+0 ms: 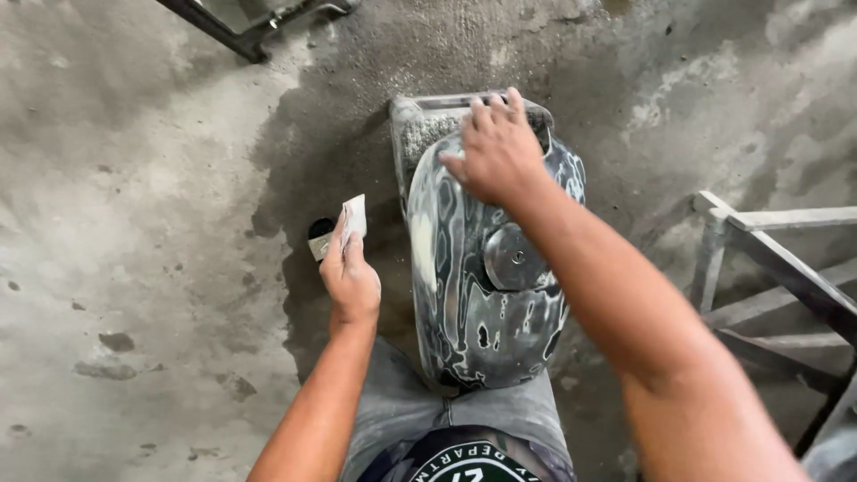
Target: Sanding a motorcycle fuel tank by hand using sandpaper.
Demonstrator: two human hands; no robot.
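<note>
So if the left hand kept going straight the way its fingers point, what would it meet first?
The left hand, holding a folded piece of sandpaper, points up the frame, beside the fuel tank rather than at it. Its line looks free apart from the dusty concrete floor; the depth is hard to judge.

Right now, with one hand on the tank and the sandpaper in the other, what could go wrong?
1. The motorcycle fuel tank stands propped on a small dusty stool and the person's lap; only the right hand steadies its front, so it might roll off.
2. The left hand pinches the folded sandpaper loosely; it could slip onto the wet concrete floor.
3. The metal frame beside the right forearm could snag the elbow.
</note>
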